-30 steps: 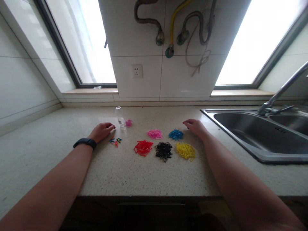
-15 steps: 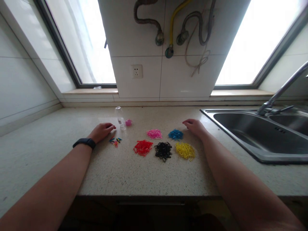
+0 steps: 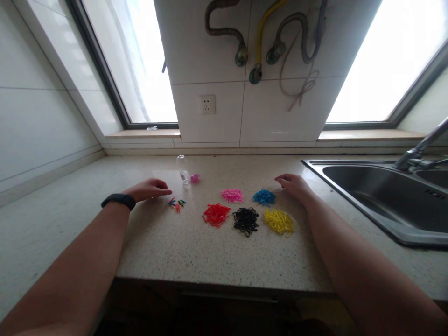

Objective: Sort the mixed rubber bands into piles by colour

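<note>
My left hand (image 3: 153,188), with a dark band on its wrist, rests on the counter with thumb and forefinger apart and nothing visible between them. Just in front of its fingertips lies a small mixed-colour cluster of bands (image 3: 177,205). Beyond are a clear bottle (image 3: 183,171) and a pink cap (image 3: 195,178). My right hand (image 3: 293,184) lies on the counter, fingers loosely extended and holding nothing visible, beside a blue pile of rubber bands (image 3: 264,197). Other heaps are pink bands (image 3: 232,195), red bands (image 3: 216,215), black bands (image 3: 246,220) and yellow bands (image 3: 279,221).
A steel sink (image 3: 364,205) with a tap (image 3: 416,154) is set into the speckled counter (image 3: 196,256) on the right. On the tiled back wall are a socket (image 3: 207,104), pipes and a yellow hose (image 3: 259,42). Windows flank that wall.
The view has turned slightly left, so everything sits further right in the picture. My left hand has drawn back a little to the left, its thumb now showing. My right hand stays by the blue bands.
</note>
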`<action>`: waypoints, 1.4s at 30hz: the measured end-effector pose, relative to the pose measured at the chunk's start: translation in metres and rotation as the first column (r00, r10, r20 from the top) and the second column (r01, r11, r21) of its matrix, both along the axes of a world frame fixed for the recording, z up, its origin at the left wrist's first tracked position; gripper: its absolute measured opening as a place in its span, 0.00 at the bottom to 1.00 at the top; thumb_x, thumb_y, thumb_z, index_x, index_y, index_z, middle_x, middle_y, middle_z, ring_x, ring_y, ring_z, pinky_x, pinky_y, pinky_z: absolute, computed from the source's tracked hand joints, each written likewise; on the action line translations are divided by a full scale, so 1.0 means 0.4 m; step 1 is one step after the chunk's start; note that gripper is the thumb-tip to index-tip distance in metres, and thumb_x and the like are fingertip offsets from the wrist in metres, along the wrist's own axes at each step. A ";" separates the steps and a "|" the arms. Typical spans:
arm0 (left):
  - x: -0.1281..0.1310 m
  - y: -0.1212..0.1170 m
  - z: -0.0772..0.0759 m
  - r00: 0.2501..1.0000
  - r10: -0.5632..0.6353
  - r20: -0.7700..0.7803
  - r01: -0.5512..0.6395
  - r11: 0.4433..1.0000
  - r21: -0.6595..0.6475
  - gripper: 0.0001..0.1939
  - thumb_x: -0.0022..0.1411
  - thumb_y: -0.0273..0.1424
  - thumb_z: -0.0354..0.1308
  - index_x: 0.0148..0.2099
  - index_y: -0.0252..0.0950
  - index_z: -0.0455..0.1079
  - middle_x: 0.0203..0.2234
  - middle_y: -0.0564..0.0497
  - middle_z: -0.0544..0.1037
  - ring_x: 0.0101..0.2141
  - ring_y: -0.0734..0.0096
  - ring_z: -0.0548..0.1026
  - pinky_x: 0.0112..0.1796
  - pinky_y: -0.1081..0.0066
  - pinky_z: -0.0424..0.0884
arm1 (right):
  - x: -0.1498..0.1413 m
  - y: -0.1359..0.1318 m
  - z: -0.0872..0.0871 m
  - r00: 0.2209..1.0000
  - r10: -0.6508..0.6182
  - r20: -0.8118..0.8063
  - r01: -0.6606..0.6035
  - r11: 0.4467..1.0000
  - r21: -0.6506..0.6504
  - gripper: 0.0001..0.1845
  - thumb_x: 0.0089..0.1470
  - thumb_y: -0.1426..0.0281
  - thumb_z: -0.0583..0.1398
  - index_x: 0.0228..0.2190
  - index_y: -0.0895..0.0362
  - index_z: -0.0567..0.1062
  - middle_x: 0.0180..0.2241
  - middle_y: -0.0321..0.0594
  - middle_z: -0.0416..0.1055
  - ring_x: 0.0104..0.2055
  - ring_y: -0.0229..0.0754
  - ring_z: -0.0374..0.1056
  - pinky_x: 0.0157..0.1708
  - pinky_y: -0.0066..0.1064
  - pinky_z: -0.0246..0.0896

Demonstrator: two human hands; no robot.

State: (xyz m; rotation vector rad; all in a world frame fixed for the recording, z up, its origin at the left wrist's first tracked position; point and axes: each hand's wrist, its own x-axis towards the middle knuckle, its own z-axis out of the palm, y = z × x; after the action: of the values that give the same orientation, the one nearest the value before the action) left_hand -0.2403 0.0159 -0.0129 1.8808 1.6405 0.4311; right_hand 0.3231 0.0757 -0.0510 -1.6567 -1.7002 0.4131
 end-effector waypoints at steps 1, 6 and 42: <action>-0.002 -0.003 0.001 1.000 -0.001 0.003 0.002 0.999 -0.051 0.22 0.48 0.51 0.65 0.31 0.36 0.77 0.22 0.51 0.74 0.24 0.71 0.67 0.25 0.73 0.60 | 0.000 0.001 0.000 1.000 0.001 -0.003 -0.001 1.000 0.001 0.20 0.51 0.58 0.59 0.39 0.57 0.82 0.25 0.39 0.74 0.27 0.39 0.66 0.28 0.30 0.58; 0.008 -0.009 0.007 0.998 -0.063 0.002 0.063 0.982 -0.176 0.21 0.43 0.49 0.67 0.32 0.37 0.79 0.24 0.51 0.77 0.25 0.69 0.69 0.25 0.73 0.61 | 0.001 0.004 -0.002 1.000 -0.006 -0.012 0.006 1.000 0.003 0.20 0.51 0.58 0.59 0.38 0.58 0.82 0.25 0.39 0.74 0.26 0.39 0.65 0.27 0.29 0.57; 0.321 -0.116 0.151 0.839 -0.450 0.307 0.458 0.887 0.048 0.08 0.57 0.33 0.63 0.34 0.34 0.69 0.31 0.48 0.81 0.28 0.74 0.73 0.29 0.74 0.66 | -0.002 0.002 0.002 1.000 -0.006 0.006 0.006 1.000 0.007 0.18 0.51 0.59 0.59 0.37 0.57 0.82 0.24 0.39 0.74 0.26 0.39 0.67 0.26 0.28 0.58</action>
State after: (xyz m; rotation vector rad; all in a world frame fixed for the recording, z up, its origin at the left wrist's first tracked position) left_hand -0.1120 -0.0304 0.0476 1.9840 0.9470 0.4667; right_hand 0.3225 0.0764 -0.0500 -1.6589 -1.6993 0.3993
